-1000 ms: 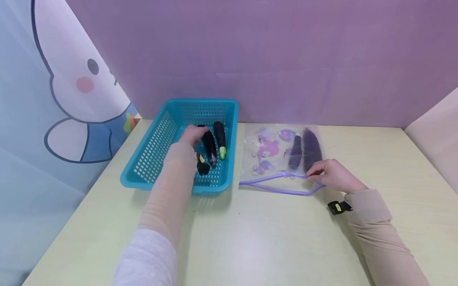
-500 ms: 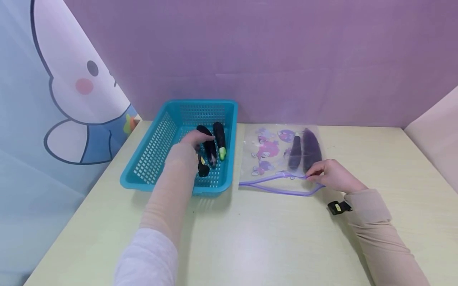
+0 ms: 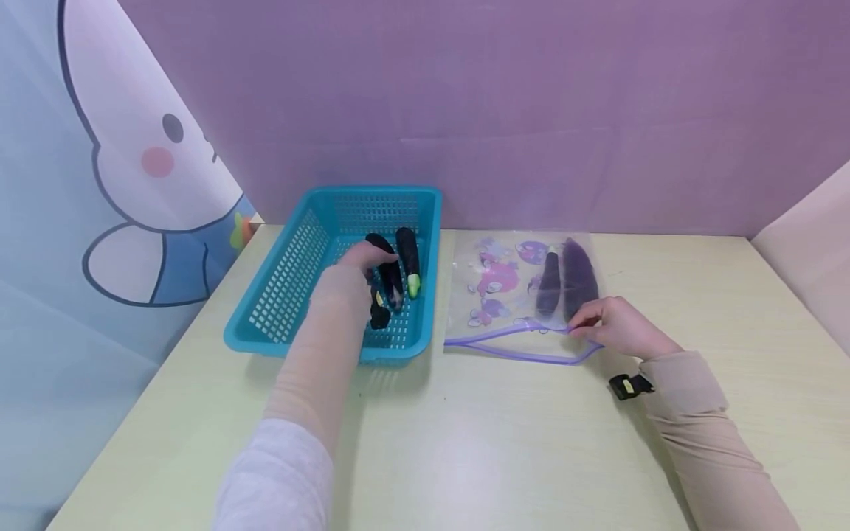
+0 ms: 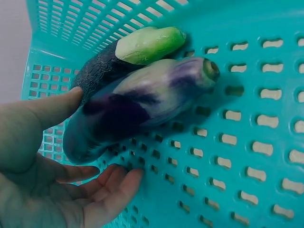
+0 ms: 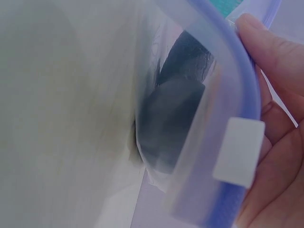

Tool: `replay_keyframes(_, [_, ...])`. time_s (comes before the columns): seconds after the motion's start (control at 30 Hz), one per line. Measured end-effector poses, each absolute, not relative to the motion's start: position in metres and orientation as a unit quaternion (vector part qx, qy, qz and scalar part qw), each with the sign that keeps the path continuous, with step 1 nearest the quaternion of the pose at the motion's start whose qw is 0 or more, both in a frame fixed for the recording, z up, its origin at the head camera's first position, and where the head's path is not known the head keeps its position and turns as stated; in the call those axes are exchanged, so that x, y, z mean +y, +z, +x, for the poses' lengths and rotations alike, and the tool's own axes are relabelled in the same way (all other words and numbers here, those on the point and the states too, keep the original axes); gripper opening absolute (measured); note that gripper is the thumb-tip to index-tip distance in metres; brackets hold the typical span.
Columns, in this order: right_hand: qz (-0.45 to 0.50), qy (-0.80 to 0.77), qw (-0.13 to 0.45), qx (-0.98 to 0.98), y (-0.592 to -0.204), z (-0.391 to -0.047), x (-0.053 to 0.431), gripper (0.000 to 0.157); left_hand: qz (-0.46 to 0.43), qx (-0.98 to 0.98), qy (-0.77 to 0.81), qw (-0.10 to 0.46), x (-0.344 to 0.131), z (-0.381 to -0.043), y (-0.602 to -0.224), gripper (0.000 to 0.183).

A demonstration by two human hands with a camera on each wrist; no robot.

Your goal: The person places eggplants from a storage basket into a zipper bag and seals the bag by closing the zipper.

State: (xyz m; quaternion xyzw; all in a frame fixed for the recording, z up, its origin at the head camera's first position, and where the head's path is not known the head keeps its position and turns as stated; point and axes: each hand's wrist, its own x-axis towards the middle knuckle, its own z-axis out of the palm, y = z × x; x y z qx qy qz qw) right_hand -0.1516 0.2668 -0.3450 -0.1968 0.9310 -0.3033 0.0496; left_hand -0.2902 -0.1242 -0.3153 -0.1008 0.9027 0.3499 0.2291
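My left hand (image 3: 364, 256) is inside the teal basket (image 3: 433, 295), over a dark eggplant (image 3: 393, 284). In the left wrist view the thumb lies along one side of this purple-and-white eggplant (image 4: 133, 107), and the loosely bent fingers are on its other side. A second eggplant (image 3: 408, 251) with a green end lies alongside. My right hand (image 3: 617, 324) pinches the purple-edged mouth of a clear zip bag (image 3: 511, 355), holding it parted. Two eggplants, a slimmer one (image 3: 548, 284) and a thicker one (image 3: 579, 273), lie inside the bag. A white slider (image 5: 240, 152) sits on the zip.
The basket and bag lie side by side on a pale wooden table (image 3: 465, 457). A purple cloth (image 3: 498, 110) hangs behind them, and a blue cartoon curtain (image 3: 53, 332) hangs at the left. Each wrist carries a small black device, the right one (image 3: 627, 386) close above the table.
My left hand has come down lower over the eggplant in the basket, its thumb now reaching across it. The right hand and the bag have stayed in place.
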Motion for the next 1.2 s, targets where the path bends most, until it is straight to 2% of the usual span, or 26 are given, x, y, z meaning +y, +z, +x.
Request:
replay_keyframes(0.53, [-0.200,-0.304,0.042,0.930,-0.3430,-0.1500,0.2655,0.008,-0.105,0.882,0.406,0.216,-0.1194,-0.2895,-0.3199,0.035])
replay_keyframes(1.2, [-0.191,-0.305,0.058,0.931,-0.3437,-0.1511,0.2671,0.010,-0.092,0.894,0.373,0.231,-0.1165,-0.2976,-0.3240,0.034])
